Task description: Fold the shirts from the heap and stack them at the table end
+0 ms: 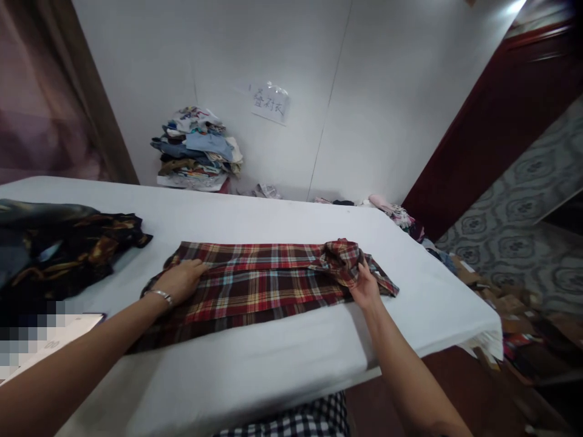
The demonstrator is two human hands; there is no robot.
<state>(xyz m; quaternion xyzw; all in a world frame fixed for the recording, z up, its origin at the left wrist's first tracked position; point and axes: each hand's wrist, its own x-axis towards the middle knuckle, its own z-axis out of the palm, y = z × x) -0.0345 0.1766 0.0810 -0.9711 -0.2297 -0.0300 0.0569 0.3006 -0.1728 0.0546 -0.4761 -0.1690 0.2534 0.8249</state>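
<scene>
White cloth covers the counter [282,218], whose near edge runs just below both forearms and whose right end drops off close beyond the right hand, toward a floor strewn with boxes and clothes. Bare counter lies open behind the hands up to the far edge, and a wide strip is free between the hands and the near edge.

A plaid shirt [259,282] lies folded into a long band between the two hands. The left hand [180,280] rests flat on its left end, fingers [197,266] spread loosely and pressing the cloth, gripping nothing. The right hand [364,288] has its fingers curled round the bunched collar end, pinching the fabric at the shirt's right end.

Left of the left hand, well apart, sits a dark patterned garment [68,249]. Beyond the counter, against the wall, stands a pile of folded clothes [198,149], under a paper sign [270,102].
</scene>
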